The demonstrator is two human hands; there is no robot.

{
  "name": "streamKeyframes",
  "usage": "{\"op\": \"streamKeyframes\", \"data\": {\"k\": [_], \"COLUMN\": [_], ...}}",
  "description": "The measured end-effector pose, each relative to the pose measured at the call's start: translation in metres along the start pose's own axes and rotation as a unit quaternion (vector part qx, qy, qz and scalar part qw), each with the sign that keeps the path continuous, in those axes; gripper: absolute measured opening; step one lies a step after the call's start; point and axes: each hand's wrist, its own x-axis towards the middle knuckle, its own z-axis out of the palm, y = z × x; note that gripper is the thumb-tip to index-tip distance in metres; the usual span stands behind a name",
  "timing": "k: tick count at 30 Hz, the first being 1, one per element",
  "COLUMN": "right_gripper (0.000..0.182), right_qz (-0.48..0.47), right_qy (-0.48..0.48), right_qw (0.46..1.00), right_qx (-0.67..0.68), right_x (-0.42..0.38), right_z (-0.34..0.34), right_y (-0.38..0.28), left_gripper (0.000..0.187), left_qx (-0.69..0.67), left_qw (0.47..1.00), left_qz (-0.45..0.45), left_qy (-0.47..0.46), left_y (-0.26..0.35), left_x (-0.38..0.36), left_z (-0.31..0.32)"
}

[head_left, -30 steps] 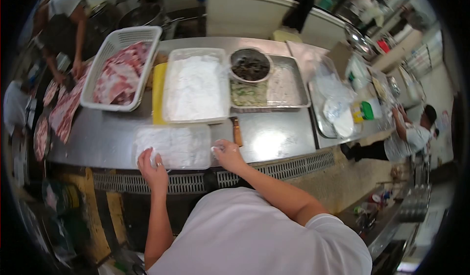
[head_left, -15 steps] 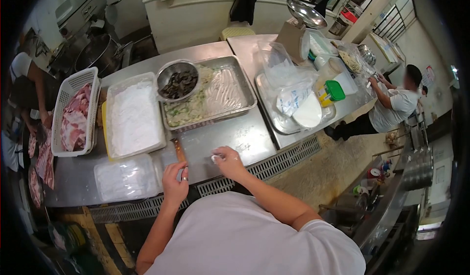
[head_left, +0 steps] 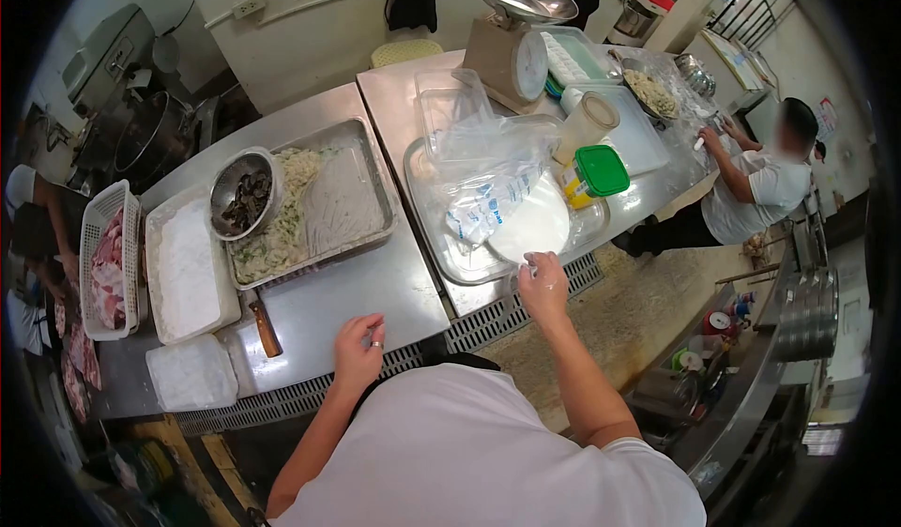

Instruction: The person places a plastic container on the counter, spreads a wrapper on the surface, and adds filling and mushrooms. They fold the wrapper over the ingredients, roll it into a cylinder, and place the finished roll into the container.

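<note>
My left hand (head_left: 359, 351) hovers at the front edge of the steel table, fingers loosely bent and apart, with nothing in it. To its left a knife (head_left: 266, 328) with a wooden handle lies on the table. My right hand (head_left: 544, 286) is at the near edge of a metal tray (head_left: 449, 266), its fingertips pinched together; a faint clear film shows beside them, and what they hold I cannot make out. Just beyond are a flat white round stack (head_left: 535, 227) and a clear plastic bag with blue print (head_left: 483, 213).
Left: a basket of raw meat (head_left: 132, 288), a tub of white powder (head_left: 192, 274), a bowl of dark pieces (head_left: 267, 166) and a pan of pale mixture (head_left: 371, 231). Right: a green-lidded tub (head_left: 601, 172), a scale (head_left: 502, 62) and a co-worker (head_left: 760, 184).
My left hand has let go of the knife handle and drawn away from it. The right hand has moved right to the metal tray. The view has turned to the right.
</note>
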Motion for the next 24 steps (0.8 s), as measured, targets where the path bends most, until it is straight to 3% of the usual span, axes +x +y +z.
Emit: {"op": "streamKeyframes", "data": {"k": [3, 6, 9, 12, 15, 18, 21, 24], "right_gripper": [0.026, 0.034, 0.043, 0.054, 0.07, 0.071, 0.056, 0.038], "right_qz": [-0.079, -0.083, -0.05, 0.131, 0.272, 0.244, 0.277, 0.272], "right_qy": [0.01, -0.106, -0.16, -0.08, -0.048, -0.047, 0.007, 0.057], "right_qw": [0.996, 0.985, 0.976, 0.985, 0.956, 0.969, 0.959, 0.954], "right_qx": [-0.036, -0.111, -0.138, 0.075, 0.1, -0.003, 0.057, 0.116], "right_x": [0.018, 0.035, 0.05, 0.076, 0.123, 0.14, 0.152, 0.155], "right_z": [0.003, 0.012, 0.018, 0.025, 0.05, 0.059, 0.098, 0.089], "right_y": [-0.012, -0.004, -0.003, -0.019, -0.021, -0.049, -0.017, -0.004], "left_gripper": [0.02, 0.02, 0.021, 0.022, 0.023, 0.024, 0.024, 0.024], "left_qx": [-0.001, -0.006, -0.013, -0.012, -0.018, -0.02, -0.02, -0.032], "left_qw": [1.0, 0.999, 0.999, 0.999, 0.999, 0.999, 0.999, 0.997], "left_qz": [0.015, 0.016, 0.014, 0.01, -0.008, -0.006, -0.027, -0.067], "left_qy": [-0.022, -0.041, -0.05, -0.041, -0.034, -0.024, -0.004, 0.024], "left_y": [0.007, 0.018, 0.024, 0.016, 0.012, 0.012, 0.003, -0.005], "left_x": [0.011, 0.021, 0.029, 0.032, 0.03, 0.025, 0.019, 0.013], "left_z": [0.022, 0.032, 0.027, 0.02, 0.013, 0.001, -0.012, -0.023]}}
